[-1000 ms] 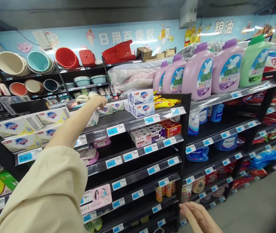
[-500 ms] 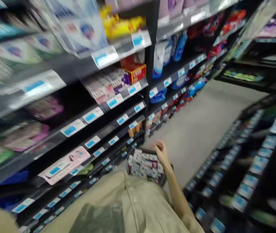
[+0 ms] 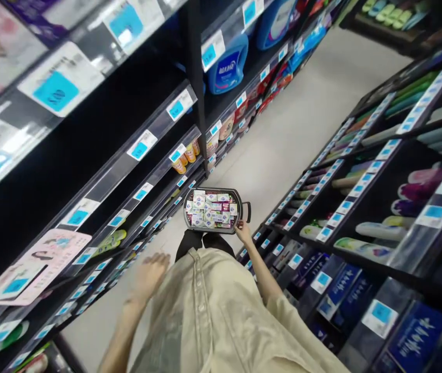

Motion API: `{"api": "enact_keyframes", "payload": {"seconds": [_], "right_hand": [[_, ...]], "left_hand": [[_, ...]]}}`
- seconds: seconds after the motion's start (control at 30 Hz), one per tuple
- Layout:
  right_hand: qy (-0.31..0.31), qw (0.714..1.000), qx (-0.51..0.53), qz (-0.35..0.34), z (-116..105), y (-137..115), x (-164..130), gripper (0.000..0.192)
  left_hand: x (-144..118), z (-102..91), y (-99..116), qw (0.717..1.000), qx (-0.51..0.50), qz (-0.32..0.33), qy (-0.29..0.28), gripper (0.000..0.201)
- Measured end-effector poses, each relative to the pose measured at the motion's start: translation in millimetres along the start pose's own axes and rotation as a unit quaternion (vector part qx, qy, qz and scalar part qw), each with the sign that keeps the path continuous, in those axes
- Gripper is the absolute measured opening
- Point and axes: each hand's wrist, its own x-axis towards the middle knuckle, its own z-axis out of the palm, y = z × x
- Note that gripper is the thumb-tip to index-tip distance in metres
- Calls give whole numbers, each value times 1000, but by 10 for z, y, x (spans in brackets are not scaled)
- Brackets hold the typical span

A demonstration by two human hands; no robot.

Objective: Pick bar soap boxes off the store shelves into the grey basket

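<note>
Just beyond the right hand (image 3: pixel 243 231), whose grip is closing on its near rim, the basket (image 3: pixel 187 207) of small boxes is lying long axis crosswise over the aisle floor (image 3: pixel 302 129), while the left hand (image 3: pixel 148 274) is hanging open and empty, farther back.

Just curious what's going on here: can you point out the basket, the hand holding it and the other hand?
basket (image 3: pixel 189 199), head view, near rim.
right hand (image 3: pixel 243 231), head view, middle of hand at the basket's edge.
left hand (image 3: pixel 150 273), head view, back of hand.
</note>
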Motion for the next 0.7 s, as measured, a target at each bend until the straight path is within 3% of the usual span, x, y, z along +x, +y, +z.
{"api": "enact_keyframes", "payload": {"seconds": [0.07,0.13,0.23,0.33,0.43,0.7], "right_hand": [[-10,999,-23,19,106,163,16,33],[-28,998,-46,31,235,274,41,34],[-58,995,-75,38,461,361,110,36],[-80,992,-93,31,712,389,234,41],[-98,990,-97,15,966,403,430,44],[-133,989,-64,-9,1699,533,1427,62]], "left_hand": [[380,481,185,997,2,20,-78,40],[663,840,284,992,-16,39,-119,42],[1043,1120,316,987,-35,55,-149,40],[1566,1204,270,984,-46,61,-163,33],[2266,1200,186,986,-59,51,-147,32],[4538,1090,-199,986,-159,-50,0,51]]}}
